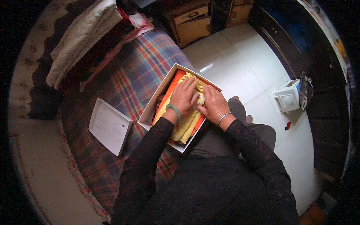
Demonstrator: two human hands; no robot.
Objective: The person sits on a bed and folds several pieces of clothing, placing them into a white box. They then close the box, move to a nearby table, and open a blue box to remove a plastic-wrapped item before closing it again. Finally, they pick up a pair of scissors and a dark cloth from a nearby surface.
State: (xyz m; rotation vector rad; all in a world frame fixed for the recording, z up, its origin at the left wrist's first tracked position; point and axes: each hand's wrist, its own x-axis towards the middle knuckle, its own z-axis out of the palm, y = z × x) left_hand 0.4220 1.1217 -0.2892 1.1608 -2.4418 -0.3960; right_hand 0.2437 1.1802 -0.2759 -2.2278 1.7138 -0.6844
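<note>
A white cardboard box (157,101) stands without its lid at the bed's edge, close by my lap. Folded yellow cloth (182,130) lies in it on top of orange cloth (172,89), with some darker cloth along the left inner wall. My left hand (184,97), with a green bangle at the wrist, rests flat on the yellow cloth. Beside it my right hand (214,103), wearing a silver-coloured bracelet, touches the cloth's right side with bent fingers. Whether either hand grips the cloth cannot be told.
The box lid (108,126) lies with its inside up on the plaid bedspread (118,84), left of the box. Folded bedding (84,39) is piled at the upper left. A white plastic stool (287,96) with a black bag (305,91) stands on the tiled floor.
</note>
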